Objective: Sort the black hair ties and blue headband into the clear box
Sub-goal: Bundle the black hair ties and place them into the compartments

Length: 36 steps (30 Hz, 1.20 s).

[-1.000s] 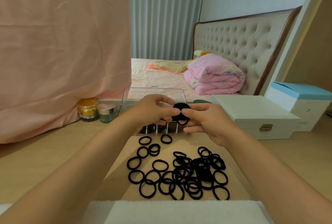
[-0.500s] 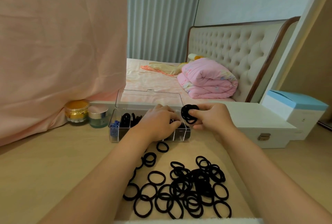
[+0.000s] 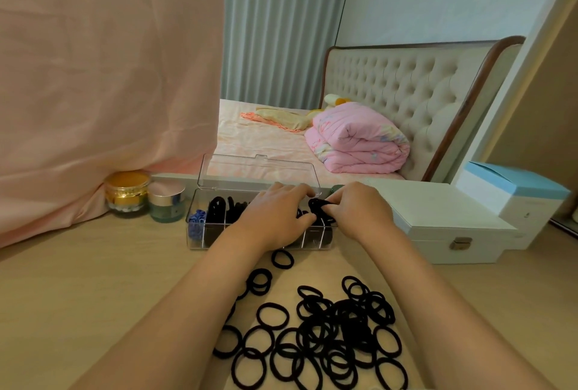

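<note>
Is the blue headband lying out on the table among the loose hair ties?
No, the blue headband sits inside the clear box's leftmost compartment, apart from the loose hair ties.

No text is readable; a small mark on the blue-lidded box [image 3: 525, 202] is too tiny

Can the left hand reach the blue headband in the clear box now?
Probably yes: the lid stands open, the blue headband sits uncovered in the leftmost compartment, and the left hand is over the clear box nearby.

Clear box [image 3: 194, 241] open, blue headband [image 3: 196, 222] in leftmost compartment, black hair ties [image 3: 316, 336] inside and scattered in front
</note>
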Motion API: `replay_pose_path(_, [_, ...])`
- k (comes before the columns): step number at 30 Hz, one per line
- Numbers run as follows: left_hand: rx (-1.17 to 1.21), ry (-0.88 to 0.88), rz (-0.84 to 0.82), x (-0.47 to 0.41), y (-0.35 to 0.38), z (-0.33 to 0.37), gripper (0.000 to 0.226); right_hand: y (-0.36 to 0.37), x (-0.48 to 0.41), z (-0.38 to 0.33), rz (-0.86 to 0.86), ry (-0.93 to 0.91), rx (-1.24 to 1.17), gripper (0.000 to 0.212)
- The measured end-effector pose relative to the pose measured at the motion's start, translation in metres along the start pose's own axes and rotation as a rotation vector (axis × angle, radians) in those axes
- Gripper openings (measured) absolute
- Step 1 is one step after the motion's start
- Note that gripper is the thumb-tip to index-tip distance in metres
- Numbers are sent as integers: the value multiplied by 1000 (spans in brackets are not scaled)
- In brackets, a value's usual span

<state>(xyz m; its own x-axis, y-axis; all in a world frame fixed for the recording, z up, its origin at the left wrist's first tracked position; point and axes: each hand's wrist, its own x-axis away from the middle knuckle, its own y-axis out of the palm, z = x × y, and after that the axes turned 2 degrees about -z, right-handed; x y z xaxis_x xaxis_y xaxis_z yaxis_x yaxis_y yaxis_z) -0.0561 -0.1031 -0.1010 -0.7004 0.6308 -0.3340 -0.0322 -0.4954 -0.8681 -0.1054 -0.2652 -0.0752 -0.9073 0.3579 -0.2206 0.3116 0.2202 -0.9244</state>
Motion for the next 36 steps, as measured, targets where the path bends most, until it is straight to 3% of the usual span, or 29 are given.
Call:
replay_pose_path(6, [66,68,101,2,2,4,33,-4,-9,-4,-183,-101,223,23])
replay_pose_path(10, [139,29,117,1,3,5,27,-2,-14,-7,-157,-82,268,31])
replay_pose_path(16, [56,90,89,1,5,8,34,7,-10,-1,-6,20,-66,20])
replay_pose_path(21, [-112,129,-10,-2,6,10,39,-4,-11,15,-317,-141,-203,30])
replay_pose_path(23, [-147,131,-37,-3,6,12,39,-7,-14,21,-362,-149,-272,36])
replay_pose_path(29, [-190,104,-53,-15,1,16,38,-17,-7,19,-228,-255,-264,45])
replay_pose_path(36, [-55,73,-86,-23,4,8,32,-18,-3,24,-208,-291,-112,26])
